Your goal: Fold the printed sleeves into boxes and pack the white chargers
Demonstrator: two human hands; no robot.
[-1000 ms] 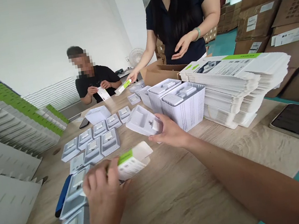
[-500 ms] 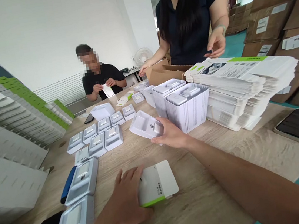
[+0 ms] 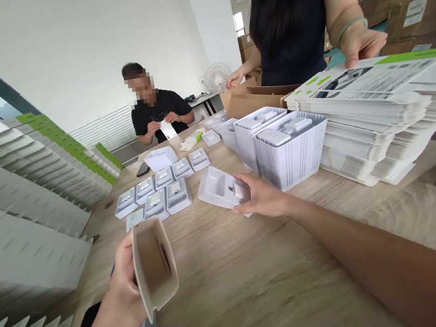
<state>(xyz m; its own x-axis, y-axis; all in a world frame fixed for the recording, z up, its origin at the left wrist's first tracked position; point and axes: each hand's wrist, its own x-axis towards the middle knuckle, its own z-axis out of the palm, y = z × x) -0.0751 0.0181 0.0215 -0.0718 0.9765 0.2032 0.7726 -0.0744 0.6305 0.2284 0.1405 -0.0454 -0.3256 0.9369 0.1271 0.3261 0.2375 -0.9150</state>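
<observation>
- Left hand (image 3: pixel 123 290): fingers closed round open box (image 3: pixel 154 266), held upright above bench (image 3: pixel 261 288), at 8 o'clock.
- Right hand (image 3: pixel 264 200): fingers grip tray (image 3: pixel 217 188) low over bench, 2 o'clock from box.

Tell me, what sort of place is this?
Likely a packing workshop: stacked flat cartons, rows of white trays on the table, brown shipping boxes behind. The left hand holds an open box, the right hand a tray.

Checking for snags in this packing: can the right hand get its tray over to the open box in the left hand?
Probably yes. Only bare table lies between the right hand, holding the tray, and the open box in the left hand; its mouth looks unblocked.
</observation>
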